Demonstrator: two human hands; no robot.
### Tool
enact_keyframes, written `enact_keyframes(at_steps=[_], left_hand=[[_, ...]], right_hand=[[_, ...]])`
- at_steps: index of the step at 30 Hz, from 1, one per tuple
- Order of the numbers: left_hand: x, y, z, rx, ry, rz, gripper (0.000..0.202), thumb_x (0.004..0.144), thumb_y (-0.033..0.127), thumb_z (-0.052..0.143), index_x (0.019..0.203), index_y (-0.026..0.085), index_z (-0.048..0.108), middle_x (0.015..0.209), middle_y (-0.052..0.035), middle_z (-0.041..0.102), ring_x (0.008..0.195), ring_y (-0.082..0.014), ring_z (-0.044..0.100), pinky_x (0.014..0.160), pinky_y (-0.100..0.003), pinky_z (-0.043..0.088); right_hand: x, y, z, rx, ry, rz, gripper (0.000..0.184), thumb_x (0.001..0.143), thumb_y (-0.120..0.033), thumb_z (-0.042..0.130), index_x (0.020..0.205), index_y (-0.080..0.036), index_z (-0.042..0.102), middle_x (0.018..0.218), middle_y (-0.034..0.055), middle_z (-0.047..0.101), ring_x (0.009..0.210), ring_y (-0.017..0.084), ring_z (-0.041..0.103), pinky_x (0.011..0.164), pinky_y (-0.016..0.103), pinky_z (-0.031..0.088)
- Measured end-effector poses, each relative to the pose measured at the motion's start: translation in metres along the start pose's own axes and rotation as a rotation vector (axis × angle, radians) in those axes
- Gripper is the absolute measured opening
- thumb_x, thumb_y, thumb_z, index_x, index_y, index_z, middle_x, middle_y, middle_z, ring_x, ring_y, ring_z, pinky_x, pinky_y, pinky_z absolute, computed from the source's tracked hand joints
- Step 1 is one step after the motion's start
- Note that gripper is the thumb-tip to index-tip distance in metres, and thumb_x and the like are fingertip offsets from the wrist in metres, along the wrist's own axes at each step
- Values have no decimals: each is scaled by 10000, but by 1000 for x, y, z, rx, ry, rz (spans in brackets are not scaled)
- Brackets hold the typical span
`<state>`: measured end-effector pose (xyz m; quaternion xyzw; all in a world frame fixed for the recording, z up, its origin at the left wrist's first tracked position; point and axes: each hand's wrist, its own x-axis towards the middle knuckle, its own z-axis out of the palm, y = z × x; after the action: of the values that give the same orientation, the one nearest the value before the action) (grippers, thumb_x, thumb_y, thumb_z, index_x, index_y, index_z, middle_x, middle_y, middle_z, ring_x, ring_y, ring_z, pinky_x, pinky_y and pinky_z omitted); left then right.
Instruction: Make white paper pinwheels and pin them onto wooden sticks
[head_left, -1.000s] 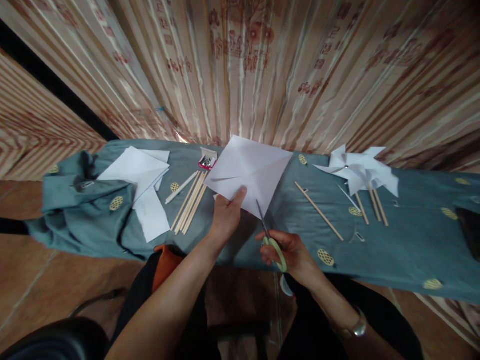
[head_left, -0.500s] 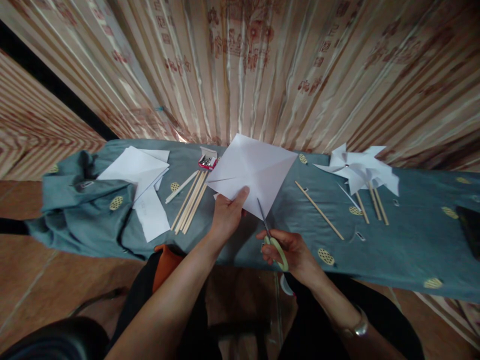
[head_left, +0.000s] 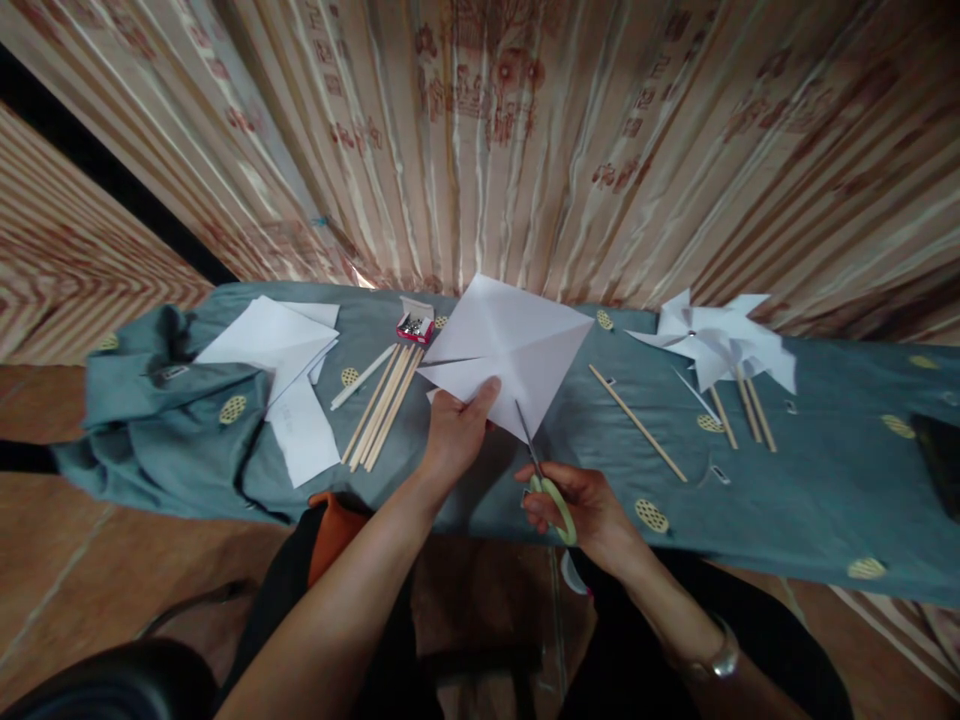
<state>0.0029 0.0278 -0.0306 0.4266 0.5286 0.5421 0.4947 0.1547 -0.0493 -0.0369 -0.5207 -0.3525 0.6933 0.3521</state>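
Observation:
My left hand [head_left: 461, 425] pinches a square sheet of white paper [head_left: 517, 345] near its lower edge, thumb on top and fingers beneath. Crease lines cross the sheet, and a slit runs inward from its left corner. In my right hand [head_left: 574, 500] is a pair of scissors [head_left: 553, 508] with pale green handles. Their blades lie at the paper's near corner and point toward its middle. Finished paper pinwheels [head_left: 724, 345] on sticks lie to the right. One loose wooden stick [head_left: 637, 422] rests between them and my right hand.
Left of the paper are several wooden sticks [head_left: 382, 410], a white pen-like stick [head_left: 363, 377] and a small open box [head_left: 415, 320] of metal pins. White paper sheets [head_left: 274, 335] lie farther left on the grey-green cloth [head_left: 480, 510]. A patterned curtain [head_left: 480, 150] hangs behind the table.
The paper has shifted very slightly in my left hand, and the slit at its left corner looks a little wider. The scissors stay at the near corner.

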Motion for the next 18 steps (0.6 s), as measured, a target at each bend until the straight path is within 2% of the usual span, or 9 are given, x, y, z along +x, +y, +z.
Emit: enact_keyframes(at_steps=[6, 18], left_hand=[[-3, 1, 1, 61, -10, 2, 237, 762, 360, 656, 613, 181, 612, 542, -16, 616, 577, -177, 613, 502, -250, 472], [-3, 2, 3, 40, -8, 24, 200, 761, 351, 652, 672, 171, 646, 602, -40, 656, 694, -213, 660, 561, -270, 524]], right_hand=[[0, 0, -1, -18, 2, -41, 445, 532, -461, 858, 822, -162, 701, 537, -33, 600, 465, 96, 536, 458, 233, 434], [-1, -1, 3, 36, 32, -29, 391, 512, -382, 864, 788, -164, 694, 526, -35, 604, 453, 97, 534, 457, 235, 432]])
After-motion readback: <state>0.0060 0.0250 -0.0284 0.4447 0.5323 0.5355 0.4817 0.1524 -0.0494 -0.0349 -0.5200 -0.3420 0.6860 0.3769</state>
